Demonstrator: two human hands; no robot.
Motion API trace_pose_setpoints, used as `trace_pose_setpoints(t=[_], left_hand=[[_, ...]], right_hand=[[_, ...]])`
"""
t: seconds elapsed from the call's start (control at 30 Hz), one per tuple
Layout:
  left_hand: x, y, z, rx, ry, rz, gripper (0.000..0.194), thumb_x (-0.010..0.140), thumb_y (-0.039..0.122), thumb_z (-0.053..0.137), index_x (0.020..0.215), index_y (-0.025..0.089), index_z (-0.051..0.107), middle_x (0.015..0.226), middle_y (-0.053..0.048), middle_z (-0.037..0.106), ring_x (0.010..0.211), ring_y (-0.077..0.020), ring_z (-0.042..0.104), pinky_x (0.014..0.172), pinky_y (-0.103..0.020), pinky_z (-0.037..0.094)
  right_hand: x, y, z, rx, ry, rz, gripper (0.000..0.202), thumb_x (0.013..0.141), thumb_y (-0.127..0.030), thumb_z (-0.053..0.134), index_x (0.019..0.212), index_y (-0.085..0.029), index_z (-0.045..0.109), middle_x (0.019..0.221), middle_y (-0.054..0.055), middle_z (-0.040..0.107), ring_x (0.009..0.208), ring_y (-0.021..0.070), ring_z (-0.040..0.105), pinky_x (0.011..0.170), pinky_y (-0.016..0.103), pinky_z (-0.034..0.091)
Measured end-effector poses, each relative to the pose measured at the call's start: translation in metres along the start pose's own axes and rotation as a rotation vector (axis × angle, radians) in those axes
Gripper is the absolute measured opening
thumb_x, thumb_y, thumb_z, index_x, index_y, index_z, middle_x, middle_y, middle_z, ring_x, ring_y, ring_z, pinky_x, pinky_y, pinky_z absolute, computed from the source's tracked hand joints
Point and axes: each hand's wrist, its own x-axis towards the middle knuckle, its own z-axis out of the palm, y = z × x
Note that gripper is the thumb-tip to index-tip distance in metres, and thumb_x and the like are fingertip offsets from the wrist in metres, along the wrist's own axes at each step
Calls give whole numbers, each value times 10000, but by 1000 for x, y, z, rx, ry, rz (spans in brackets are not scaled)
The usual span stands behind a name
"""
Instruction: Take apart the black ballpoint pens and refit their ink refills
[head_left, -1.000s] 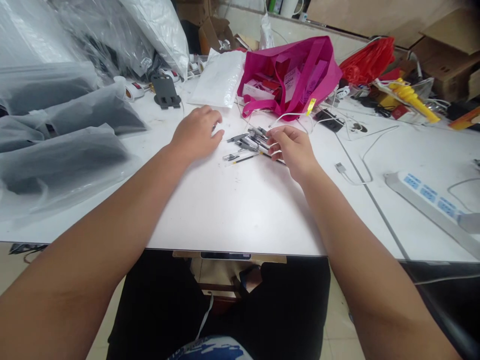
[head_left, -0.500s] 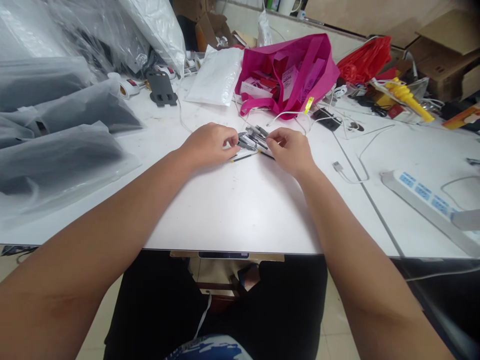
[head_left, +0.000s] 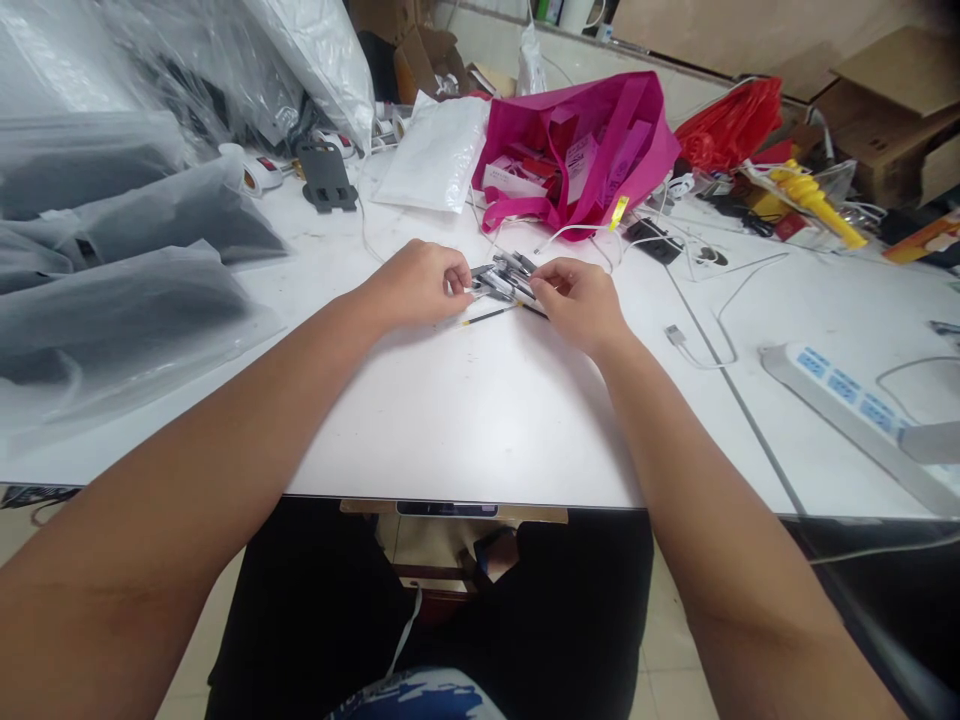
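Note:
A small pile of pens point(head_left: 507, 276), grey, black and clear, lies on the white table between my two hands. My left hand point(head_left: 426, 284) rests at the pile's left end with fingers curled and thumb close to the index finger. Whatever it pinches is too small to make out. At the right end, my right hand point(head_left: 579, 300) is closed, thumb and fingertips against the pens; its grip is partly hidden. A thin dark ink refill point(head_left: 487, 316) with a yellowish tip lies in front of the pile.
Behind the pens stand a magenta bag point(head_left: 652, 130) full of packets and a white bubble mailer point(head_left: 431, 155). Grey plastic-wrapped packages point(head_left: 127, 320) fill the left side. A white power strip point(head_left: 855, 400) and a USB cable point(head_left: 677, 336) lie at right. A black phone stand point(head_left: 326, 178) is back left.
The fingers of my left hand have shifted slightly left and up, and the pens beside them moved a little. My right hand has barely moved.

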Motion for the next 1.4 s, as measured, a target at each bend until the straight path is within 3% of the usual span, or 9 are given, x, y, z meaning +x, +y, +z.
trace_pose_setpoints(t=[0.13,0.33,0.53,0.67,0.8,0.97,1.13,1.23,1.4], left_hand=[[8,-9,-4,-67,96,-54,187,892,321,695,1004,180,747,860,-49,722,857,-192,659,858,-355,539],[10,-14,7,-31,163,-94,184,1013,223,475,1094,207,640,1122,-94,684,1024,-208,647,997,-390,516],[5,-11,11,-41,143,-100,282,1059,277,363,1174,241,619,999,-68,687,936,-214,633,921,-419,513],[4,-13,12,3,201,-71,237,1044,323,437,1113,237,648,911,-50,682,902,-203,617,872,-386,508],[2,-9,17,48,162,-63,230,1015,333,490,1057,223,689,819,-46,677,823,-203,608,813,-370,511],[8,-5,23,118,145,43,299,1002,283,474,1046,193,756,1071,-109,730,979,-239,655,937,-400,516],[17,-5,25,134,118,69,363,949,215,505,1174,211,789,1273,-84,727,1126,-241,672,1023,-376,516],[16,-4,26,146,62,99,409,922,194,501,1196,221,802,1345,-58,739,1189,-252,677,1056,-382,515],[14,-5,28,218,7,121,430,904,199,502,1199,240,812,1339,-55,759,1180,-277,700,1069,-444,515]], right_hand=[[3,8,-6,-44,45,-12,134,874,-270,620,881,-219,743,824,55,737,721,218,629,764,398,522],[10,26,-19,-127,104,18,161,866,-226,578,879,-227,738,855,77,755,790,255,665,836,450,529],[12,32,-13,-74,74,18,206,830,-223,547,887,-226,745,855,82,770,784,266,664,825,463,530],[8,25,-7,-85,41,-17,172,827,-278,601,874,-229,759,851,80,769,727,247,633,767,423,526],[3,15,-2,-88,10,-65,202,830,-269,606,918,-221,782,906,84,780,763,251,638,788,417,529],[1,8,8,-132,-9,-146,255,861,-223,594,990,-215,815,1014,99,786,816,257,672,889,442,536],[1,1,19,-164,-71,-260,309,912,-182,542,1026,-231,825,1081,90,804,1009,307,708,1037,494,511],[-1,-2,27,-184,-114,-302,358,954,-184,503,1120,-251,813,1134,86,807,1144,346,678,1103,547,481],[-5,-3,38,-185,-125,-327,424,968,-220,472,1262,-257,776,1170,86,794,1218,377,636,1082,601,506]])
